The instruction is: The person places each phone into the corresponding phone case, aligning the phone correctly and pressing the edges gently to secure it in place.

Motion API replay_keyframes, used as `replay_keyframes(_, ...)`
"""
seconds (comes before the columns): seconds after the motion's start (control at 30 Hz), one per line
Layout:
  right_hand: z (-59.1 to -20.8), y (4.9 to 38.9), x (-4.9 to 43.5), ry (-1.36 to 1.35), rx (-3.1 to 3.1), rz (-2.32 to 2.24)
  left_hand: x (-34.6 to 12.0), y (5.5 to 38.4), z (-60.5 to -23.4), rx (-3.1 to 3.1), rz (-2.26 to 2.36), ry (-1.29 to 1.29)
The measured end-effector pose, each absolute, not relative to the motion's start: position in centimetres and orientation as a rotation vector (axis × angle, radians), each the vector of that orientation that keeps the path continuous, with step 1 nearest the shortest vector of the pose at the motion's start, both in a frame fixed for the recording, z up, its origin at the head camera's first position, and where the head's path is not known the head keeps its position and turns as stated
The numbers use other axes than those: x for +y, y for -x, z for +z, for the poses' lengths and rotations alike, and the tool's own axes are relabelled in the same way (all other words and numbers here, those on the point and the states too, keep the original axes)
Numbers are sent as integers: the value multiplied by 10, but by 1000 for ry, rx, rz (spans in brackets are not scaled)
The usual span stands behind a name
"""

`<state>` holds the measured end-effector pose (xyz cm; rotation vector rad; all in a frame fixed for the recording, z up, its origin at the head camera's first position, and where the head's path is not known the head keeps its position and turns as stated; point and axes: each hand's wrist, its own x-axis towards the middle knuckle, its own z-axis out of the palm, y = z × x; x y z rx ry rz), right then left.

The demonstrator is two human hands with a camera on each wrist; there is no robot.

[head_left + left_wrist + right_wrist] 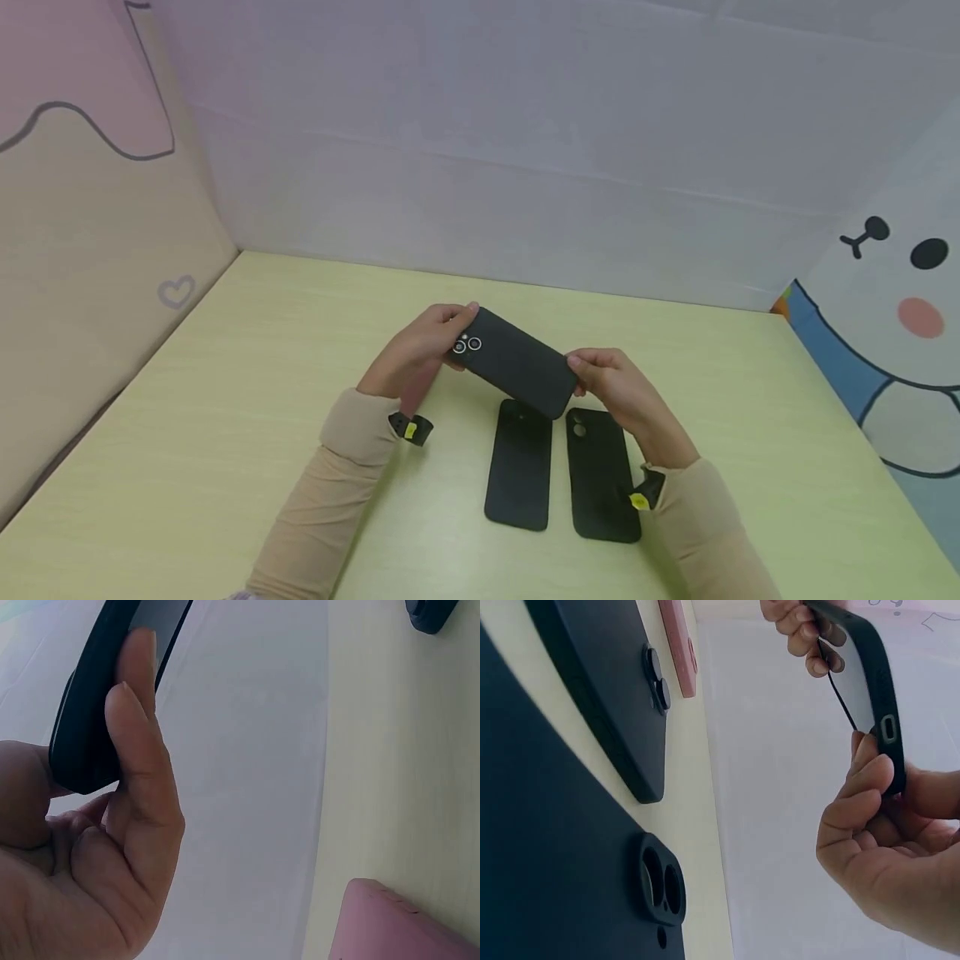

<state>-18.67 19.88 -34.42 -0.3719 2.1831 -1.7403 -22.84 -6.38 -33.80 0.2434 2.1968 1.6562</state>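
Note:
A phone in a black case (pixel 517 362) is held tilted above the table, its back with two ringed lenses toward the head view. My left hand (pixel 429 342) pinches the lens end, thumb on the back and fingers on the glossy screen side in the left wrist view. The opposite end, where the port cutout shows in the right wrist view, is gripped by my right hand (pixel 611 379). Below lie a dark phone or cased phone (pixel 517 479) and a black phone case (pixel 603 483) with open camera holes.
A pink phone or case (pixel 397 926) lies on the table by my left wrist, partly hidden in the head view. The pale yellow table (pixel 300 333) meets a white back panel (pixel 525 167), with printed panels at both sides. Each wrist wears a black strap (pixel 411 428).

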Motion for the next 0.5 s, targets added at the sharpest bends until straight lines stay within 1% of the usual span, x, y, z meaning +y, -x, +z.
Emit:
replay_keyframes(0.17, -342, 186, 197, 373, 2198, -1765, -65, 230, -338, 2197, 1639, -216)
replay_keyframes(0.37, -342, 188, 195, 313, 2349, -1682, -63, 230, -339, 2245, 1637, -206)
replay_keyframes(0.5, -344, 190, 194, 322, 2416, -1640, -59, 230, -340, 2260, 1661, -168)
